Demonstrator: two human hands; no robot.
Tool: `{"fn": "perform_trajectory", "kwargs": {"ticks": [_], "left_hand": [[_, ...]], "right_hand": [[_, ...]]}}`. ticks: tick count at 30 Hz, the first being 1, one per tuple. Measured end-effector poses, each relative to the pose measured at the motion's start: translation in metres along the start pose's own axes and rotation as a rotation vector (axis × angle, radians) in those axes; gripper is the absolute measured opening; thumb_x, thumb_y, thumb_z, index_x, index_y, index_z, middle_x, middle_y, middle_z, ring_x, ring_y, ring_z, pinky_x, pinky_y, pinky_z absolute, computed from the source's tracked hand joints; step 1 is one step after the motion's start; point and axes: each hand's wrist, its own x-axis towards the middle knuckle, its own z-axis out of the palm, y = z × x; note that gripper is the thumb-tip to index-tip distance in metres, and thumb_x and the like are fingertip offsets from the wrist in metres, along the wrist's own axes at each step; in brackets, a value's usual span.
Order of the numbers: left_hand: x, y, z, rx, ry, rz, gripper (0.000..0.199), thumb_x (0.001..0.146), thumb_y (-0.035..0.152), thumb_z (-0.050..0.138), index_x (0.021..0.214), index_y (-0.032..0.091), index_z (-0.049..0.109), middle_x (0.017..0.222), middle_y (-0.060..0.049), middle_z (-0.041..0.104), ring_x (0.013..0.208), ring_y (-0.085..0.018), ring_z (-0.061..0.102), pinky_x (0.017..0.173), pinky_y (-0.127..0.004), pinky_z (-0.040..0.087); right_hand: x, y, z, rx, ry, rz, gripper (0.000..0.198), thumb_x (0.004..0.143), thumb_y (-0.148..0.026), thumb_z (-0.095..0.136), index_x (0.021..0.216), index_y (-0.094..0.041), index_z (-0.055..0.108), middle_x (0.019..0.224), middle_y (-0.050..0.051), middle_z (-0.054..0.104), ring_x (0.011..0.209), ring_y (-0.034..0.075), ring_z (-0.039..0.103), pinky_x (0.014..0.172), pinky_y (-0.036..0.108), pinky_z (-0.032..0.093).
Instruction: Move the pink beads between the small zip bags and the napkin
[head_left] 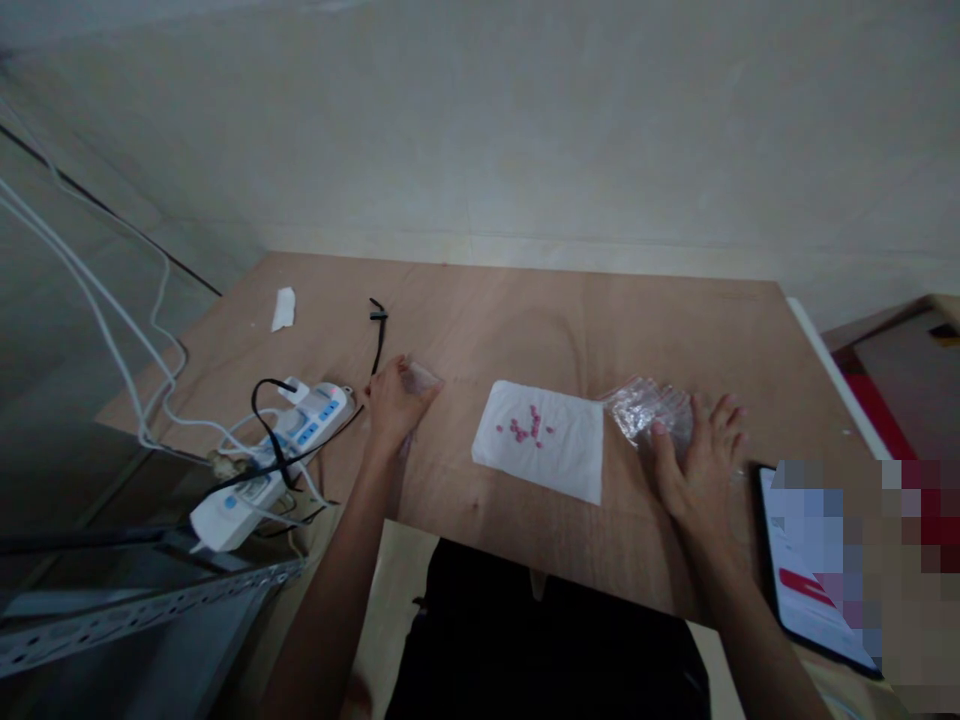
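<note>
My left hand (pixel 397 402) is closed on a small clear plastic bag (pixel 424 377), low over the left-middle of the table. Most of that bag's outline is hard to make out. On the right, my right hand (pixel 701 460) has its fingers spread, with the thumb against a pile of clear plastic bags (pixel 637 405). Between the hands lies a white sheet (pixel 574 475) of paper or cloth. Several small pink-red pieces (pixel 535 428), like beads or pills, are scattered on it.
A white power strip (pixel 319 415) with tangled cables lies at the left edge. Behind it are a black cable tie or strap (pixel 380 325) and a white scrap (pixel 283 309). A lit tablet or phone (pixel 810 560) lies at the right edge of the wooden table (pixel 487 320).
</note>
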Motion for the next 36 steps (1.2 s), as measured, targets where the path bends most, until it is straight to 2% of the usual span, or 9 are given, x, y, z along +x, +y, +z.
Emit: {"fn": "perform_trajectory", "kwargs": {"ticks": [5,8,10,14,16,18,27,32,36], "left_hand": [[-0.009,0.009,-0.005,-0.238,0.165,0.14,0.064,0.062,0.03,0.082,0.119,0.015,0.058,0.121,-0.014,0.065,0.114,-0.032,0.06,0.1,-0.047,0.044],[-0.027,0.028,-0.007,-0.42,0.163,0.29,0.059,0.064,0.035,0.082,0.116,0.019,0.059,0.117,-0.01,0.067,0.107,-0.027,0.063,0.091,-0.043,0.05],[-0.042,0.043,-0.006,-0.464,0.157,0.383,0.056,0.066,0.038,0.081,0.115,0.02,0.06,0.115,-0.009,0.068,0.105,-0.026,0.064,0.09,-0.042,0.051],[-0.069,0.067,-0.005,-0.415,0.108,0.519,0.052,0.071,0.037,0.078,0.117,0.023,0.058,0.113,-0.007,0.068,0.105,-0.024,0.063,0.091,-0.041,0.049],[-0.079,0.073,-0.008,-0.37,0.08,0.572,0.051,0.074,0.035,0.077,0.119,0.025,0.056,0.112,-0.006,0.067,0.103,-0.023,0.063,0.091,-0.041,0.049],[-0.087,0.076,-0.012,-0.348,0.068,0.598,0.052,0.073,0.034,0.077,0.12,0.025,0.055,0.115,-0.007,0.064,0.106,-0.024,0.06,0.093,-0.042,0.047],[-0.118,0.109,-0.017,-0.572,-0.041,0.226,0.014,0.087,0.034,0.059,0.083,0.022,0.064,0.081,-0.001,0.067,0.081,-0.018,0.06,0.077,-0.031,0.046],[-0.116,0.119,-0.009,-0.943,-0.335,0.025,0.02,0.087,0.036,0.059,0.084,0.019,0.068,0.079,-0.002,0.071,0.073,-0.015,0.065,0.07,-0.027,0.049],[-0.116,0.117,-0.004,-1.118,-0.41,-0.034,0.019,0.085,0.035,0.062,0.083,0.018,0.07,0.078,-0.002,0.071,0.073,-0.014,0.065,0.072,-0.025,0.051]], "right_hand": [[-0.006,-0.02,-0.009,0.03,0.137,-0.102,0.062,0.093,-0.05,0.042,0.14,-0.01,0.043,0.16,0.02,0.013,0.148,0.036,0.005,0.115,0.063,0.012],[-0.008,-0.065,-0.015,0.268,0.171,-0.098,0.043,0.094,-0.041,0.044,0.127,-0.016,0.058,0.145,0.018,0.047,0.137,0.03,0.04,0.11,0.056,0.032],[-0.005,-0.099,-0.013,0.503,-0.024,-0.001,0.039,0.094,-0.044,0.045,0.112,-0.018,0.067,0.115,0.014,0.07,0.111,0.027,0.063,0.096,0.051,0.047],[0.002,-0.144,-0.002,0.888,-0.538,0.086,0.028,0.082,-0.042,0.064,0.093,-0.019,0.074,0.091,0.008,0.076,0.082,0.021,0.069,0.074,0.035,0.054],[0.002,-0.15,0.0,0.969,-0.589,0.094,0.019,0.08,-0.037,0.067,0.083,-0.019,0.075,0.082,0.005,0.076,0.074,0.018,0.068,0.068,0.031,0.053],[-0.002,-0.149,-0.004,0.94,-0.465,0.078,0.013,0.08,-0.031,0.068,0.078,-0.02,0.075,0.074,0.003,0.074,0.066,0.015,0.065,0.062,0.028,0.051],[-0.025,-0.144,-0.035,0.46,-0.024,-0.436,0.029,0.087,-0.013,0.059,0.109,-0.026,0.073,0.083,0.005,0.069,0.073,0.016,0.064,0.066,0.03,0.057],[-0.028,-0.136,-0.033,0.401,0.011,-0.483,0.032,0.088,-0.011,0.059,0.113,-0.026,0.071,0.089,0.007,0.069,0.074,0.016,0.063,0.065,0.031,0.058],[-0.028,-0.131,-0.036,0.463,-0.032,-0.464,0.037,0.087,-0.01,0.06,0.12,-0.026,0.067,0.098,0.008,0.069,0.083,0.017,0.065,0.07,0.031,0.059]]}}
